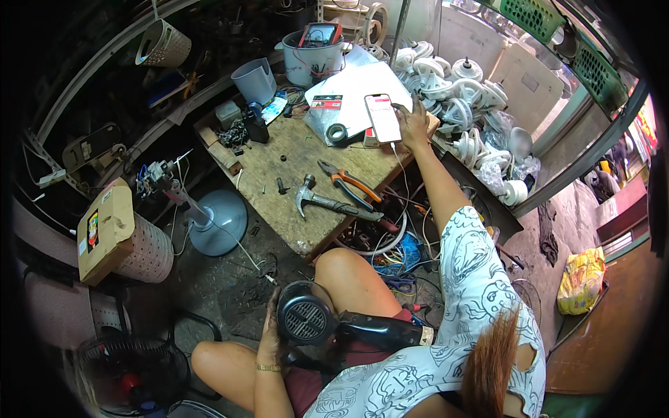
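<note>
My left hand (272, 322) grips the side of a round black vented housing (306, 319) above my lap. A black tube-like part (380, 330) with a pale label extends right from beside it, across my thigh; whether the two are joined I cannot tell. My right hand (414, 124) reaches to the far right of the wooden table, fingers apart, a fingertip at the lit screen of a white phone (383, 120). The phone leans on white papers (359, 80), a cable running from its lower end.
A claw hammer (331, 203) and orange-handled pliers (348, 184) lie on the table (279, 209), near a black tape roll (336, 133). White plastic parts (456, 87) pile at right. A grey fan base (218, 223) and cardboard box (106, 230) stand left. Tangled wires (401, 258) lie beneath.
</note>
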A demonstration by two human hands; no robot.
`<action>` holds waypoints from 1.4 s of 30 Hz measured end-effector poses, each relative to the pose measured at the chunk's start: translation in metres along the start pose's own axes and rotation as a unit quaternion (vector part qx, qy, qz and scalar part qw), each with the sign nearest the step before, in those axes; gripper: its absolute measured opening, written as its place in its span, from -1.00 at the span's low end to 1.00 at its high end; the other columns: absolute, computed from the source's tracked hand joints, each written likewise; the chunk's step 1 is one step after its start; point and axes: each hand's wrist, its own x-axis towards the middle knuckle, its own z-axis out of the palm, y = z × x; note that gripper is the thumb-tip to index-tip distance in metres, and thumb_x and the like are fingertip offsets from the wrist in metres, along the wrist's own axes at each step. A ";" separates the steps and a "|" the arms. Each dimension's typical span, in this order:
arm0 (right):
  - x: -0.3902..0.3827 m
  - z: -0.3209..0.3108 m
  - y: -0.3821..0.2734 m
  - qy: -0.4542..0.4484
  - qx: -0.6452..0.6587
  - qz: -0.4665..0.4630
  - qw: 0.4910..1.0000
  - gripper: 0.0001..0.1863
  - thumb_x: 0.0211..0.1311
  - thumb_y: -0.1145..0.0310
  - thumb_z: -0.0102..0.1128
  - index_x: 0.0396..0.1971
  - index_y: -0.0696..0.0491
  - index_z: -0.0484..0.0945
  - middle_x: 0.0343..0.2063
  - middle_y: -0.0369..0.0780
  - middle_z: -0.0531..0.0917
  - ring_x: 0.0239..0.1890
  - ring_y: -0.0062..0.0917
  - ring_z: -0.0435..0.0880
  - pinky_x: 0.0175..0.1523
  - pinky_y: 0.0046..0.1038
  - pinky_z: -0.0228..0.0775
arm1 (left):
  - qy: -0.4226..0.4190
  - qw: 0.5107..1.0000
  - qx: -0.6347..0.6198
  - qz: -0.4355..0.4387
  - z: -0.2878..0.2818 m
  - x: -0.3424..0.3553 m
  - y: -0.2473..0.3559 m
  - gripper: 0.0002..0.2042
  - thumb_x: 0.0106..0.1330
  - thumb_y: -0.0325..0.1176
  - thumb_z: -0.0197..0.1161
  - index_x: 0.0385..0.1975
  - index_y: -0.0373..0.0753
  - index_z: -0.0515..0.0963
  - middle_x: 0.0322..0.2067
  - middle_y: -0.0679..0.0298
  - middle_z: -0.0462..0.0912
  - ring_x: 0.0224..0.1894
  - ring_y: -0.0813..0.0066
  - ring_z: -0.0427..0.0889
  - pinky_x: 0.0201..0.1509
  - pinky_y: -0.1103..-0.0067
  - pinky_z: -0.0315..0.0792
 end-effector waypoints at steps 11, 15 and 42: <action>-0.007 0.001 0.010 -0.010 0.001 0.006 1.000 -0.67 0.39 -0.05 -0.11 -0.04 -0.41 0.62 0.45 -0.13 0.04 0.47 -0.09 -0.06 0.33 0.34 -0.18 | 0.025 0.999 0.015 -0.017 -0.001 0.001 0.000 0.12 0.02 0.41 0.26 0.45 -0.22 -0.04 0.37 0.10 0.15 0.37 0.22 0.25 0.38 0.34 0.26; -0.010 -0.001 0.006 -0.013 0.009 0.016 1.000 -0.68 0.38 -0.04 -0.10 -0.08 -0.40 0.64 0.45 -0.13 0.06 0.47 -0.09 -0.04 0.33 0.33 -0.17 | 0.015 1.000 0.012 -0.011 0.002 0.001 0.002 0.12 0.02 0.41 0.26 0.45 -0.21 -0.04 0.36 0.09 0.17 0.35 0.23 0.28 0.36 0.34 0.30; -0.034 -0.010 0.011 0.032 0.004 -0.062 0.998 -0.70 0.23 0.04 -0.01 -0.38 -0.19 0.70 0.29 -0.11 0.32 0.31 -0.08 0.21 0.34 -0.01 -0.02 | 0.021 1.000 -0.002 -0.017 0.006 0.001 0.004 0.04 0.08 0.35 0.26 0.45 -0.14 -0.01 0.32 0.10 0.28 0.29 0.24 0.37 0.29 0.33 0.39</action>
